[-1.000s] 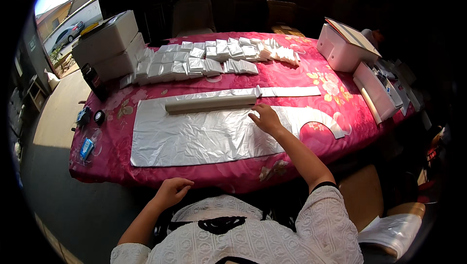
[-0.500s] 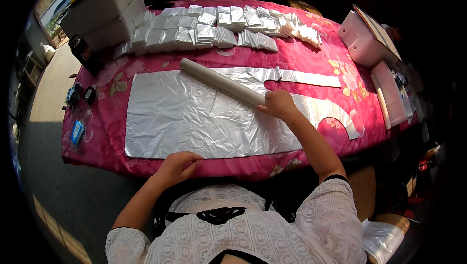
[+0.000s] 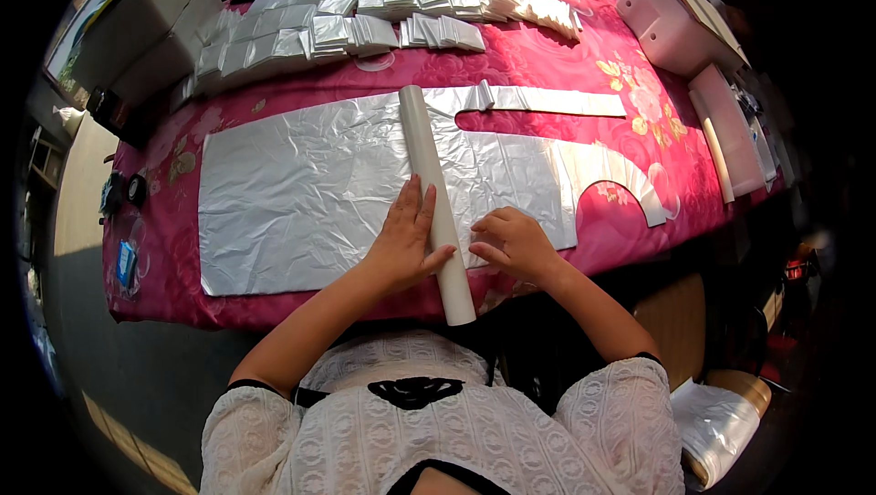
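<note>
A white plastic T-shirt bag (image 3: 292, 194) lies spread on the table, its handles toward the right. Across its middle, running toward my body, is a pale rod-shaped tube (image 3: 427, 153) whose near end sticks out past the table's front edge. My left hand (image 3: 406, 235) rests against the tube's left side, fingers stretched out flat and thumb reaching over it. Just right of the tube, my right hand (image 3: 514, 244) hovers over or lightly touches the bag, with fingers curved and thumb apart. Nothing shows in its grasp.
Rows of folded white plastic bags (image 3: 338, 25) line the back of the pink flowered tablecloth (image 3: 538, 57). White foam boxes stand back left (image 3: 151, 25) and right (image 3: 671, 30). A dark jar (image 3: 109, 112), black tape roll (image 3: 136, 189) and blue packet (image 3: 126, 262) sit at left.
The tube has swung from a slant to nearly front-to-back and come nearer me. My left hand has moved from the table's edge onto it; my right hand has let go of its end.
</note>
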A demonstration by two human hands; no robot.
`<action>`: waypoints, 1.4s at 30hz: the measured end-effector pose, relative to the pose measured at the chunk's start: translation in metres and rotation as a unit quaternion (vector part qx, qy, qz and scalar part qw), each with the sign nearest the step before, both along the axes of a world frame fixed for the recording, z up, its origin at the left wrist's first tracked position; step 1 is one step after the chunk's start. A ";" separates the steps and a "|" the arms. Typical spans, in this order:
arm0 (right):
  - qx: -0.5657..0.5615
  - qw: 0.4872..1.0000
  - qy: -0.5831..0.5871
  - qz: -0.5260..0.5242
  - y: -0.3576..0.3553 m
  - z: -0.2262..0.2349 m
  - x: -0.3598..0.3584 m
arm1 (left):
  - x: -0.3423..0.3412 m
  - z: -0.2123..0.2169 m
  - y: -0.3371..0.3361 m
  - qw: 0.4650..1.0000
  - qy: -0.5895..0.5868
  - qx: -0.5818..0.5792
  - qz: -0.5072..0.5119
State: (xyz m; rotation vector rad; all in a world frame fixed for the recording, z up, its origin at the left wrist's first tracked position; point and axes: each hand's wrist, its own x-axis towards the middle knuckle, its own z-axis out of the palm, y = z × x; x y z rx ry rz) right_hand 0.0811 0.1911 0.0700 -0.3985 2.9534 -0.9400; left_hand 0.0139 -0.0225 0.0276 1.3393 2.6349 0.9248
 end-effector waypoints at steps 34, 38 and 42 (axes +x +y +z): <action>-0.307 0.945 -0.029 -0.109 -0.047 0.035 -0.004 | -0.002 0.060 0.007 0.763 -0.548 0.335 0.078; -0.208 0.971 0.091 0.078 -0.109 0.036 0.017 | -0.035 0.056 -0.053 0.710 -0.666 0.216 0.074; -0.119 0.988 0.091 0.045 -0.102 0.049 0.044 | -0.064 0.045 -0.140 0.751 -0.627 0.135 0.159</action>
